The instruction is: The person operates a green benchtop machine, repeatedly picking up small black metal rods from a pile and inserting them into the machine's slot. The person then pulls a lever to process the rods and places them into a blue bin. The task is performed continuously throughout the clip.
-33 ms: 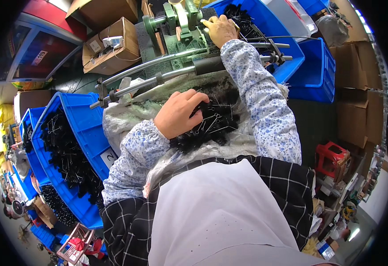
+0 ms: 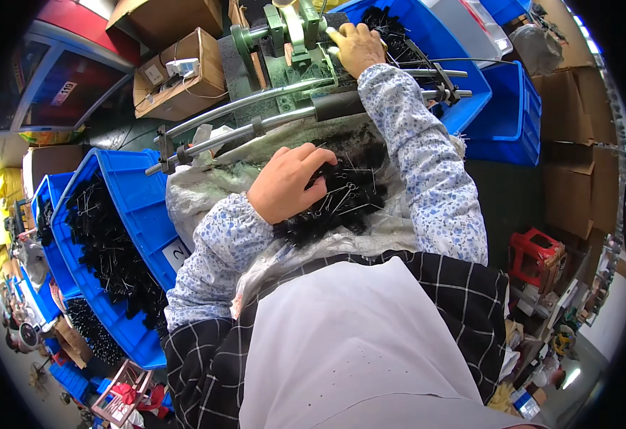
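Observation:
A pile of black-bristled wire brushes with thin looped metal stems lies on a pale, dirty plastic sheet over my lap. My left hand curls its fingers and thumb round black bristles at the pile's left side; exactly how many brushes are gripped is hidden. Farther off, my right hand is closed beside a green bench machine, its fingertips yellowish and pointing toward the machine's wheel. Whatever it pinches cannot be made out.
Metal rails cross between me and the machine. At left, a blue bin holds many black brushes. Another blue bin stands behind my right arm, with brushes at its far end. An opened cardboard box sits left of the machine.

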`<act>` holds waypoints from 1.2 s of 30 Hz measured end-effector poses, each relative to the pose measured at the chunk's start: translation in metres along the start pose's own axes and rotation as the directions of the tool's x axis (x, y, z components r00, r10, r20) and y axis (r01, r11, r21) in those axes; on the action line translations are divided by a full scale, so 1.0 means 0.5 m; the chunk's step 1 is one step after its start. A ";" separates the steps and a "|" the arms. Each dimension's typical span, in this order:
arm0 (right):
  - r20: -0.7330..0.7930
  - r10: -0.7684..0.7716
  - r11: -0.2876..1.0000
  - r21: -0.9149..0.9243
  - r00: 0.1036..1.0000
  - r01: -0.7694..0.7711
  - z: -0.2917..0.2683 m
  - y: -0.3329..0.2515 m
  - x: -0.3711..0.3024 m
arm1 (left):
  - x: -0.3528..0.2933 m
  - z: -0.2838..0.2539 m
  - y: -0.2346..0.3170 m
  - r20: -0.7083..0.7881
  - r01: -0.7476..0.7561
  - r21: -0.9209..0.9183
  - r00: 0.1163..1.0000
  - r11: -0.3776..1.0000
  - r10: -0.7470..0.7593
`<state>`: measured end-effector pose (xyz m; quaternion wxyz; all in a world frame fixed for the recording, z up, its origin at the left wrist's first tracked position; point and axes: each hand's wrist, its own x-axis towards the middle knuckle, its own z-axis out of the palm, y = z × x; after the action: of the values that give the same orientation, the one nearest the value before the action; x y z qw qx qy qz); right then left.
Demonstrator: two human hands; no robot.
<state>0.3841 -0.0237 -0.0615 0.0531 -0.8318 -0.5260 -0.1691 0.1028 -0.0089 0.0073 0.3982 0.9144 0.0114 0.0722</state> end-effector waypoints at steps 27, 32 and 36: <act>0.016 0.131 0.991 -0.026 0.991 -0.130 0.003 -0.022 -0.021 | -0.024 -0.057 -0.024 -0.182 0.105 -0.034 0.977 0.994 -0.110; 0.066 0.192 0.981 -0.014 0.979 -0.191 -0.020 0.031 0.006 | -0.012 -0.072 -0.025 -0.227 0.131 -0.098 0.962 0.987 -0.150; 0.245 0.092 0.996 -0.028 0.965 -0.087 -0.016 0.072 0.020 | 0.005 -0.073 -0.022 -0.200 0.119 -0.077 0.971 0.990 -0.133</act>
<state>0.4183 -0.0330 -0.0476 -0.0122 -0.8697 -0.4890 -0.0664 0.1006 0.0253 0.0238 0.4278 0.8863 0.1080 0.1407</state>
